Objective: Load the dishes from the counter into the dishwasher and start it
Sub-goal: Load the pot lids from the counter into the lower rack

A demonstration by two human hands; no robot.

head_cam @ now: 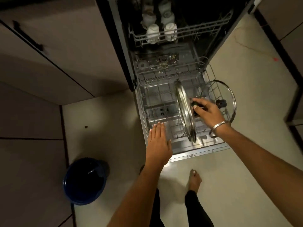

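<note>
The dishwasher stands open with its lower rack [147, 102] pulled out over the dropped door [201, 151]. My right hand [206, 112] grips the black knob of a glass lid [184, 110] that stands on edge in the middle of the rack. A second glass lid [229, 94] with a black knob leans at the rack's right side. My left hand [158, 141] is flat with straight fingers, its fingertips at the rack's front left edge. The upper rack [196, 30] holds several white cups [153, 32].
A dark blue bucket [84, 181] sits on the floor at the lower left. Cabinet fronts [49, 54] flank the dishwasher on the left, and more cabinets [291, 46] on the right. My bare foot [194, 179] stands on the pale floor just before the door.
</note>
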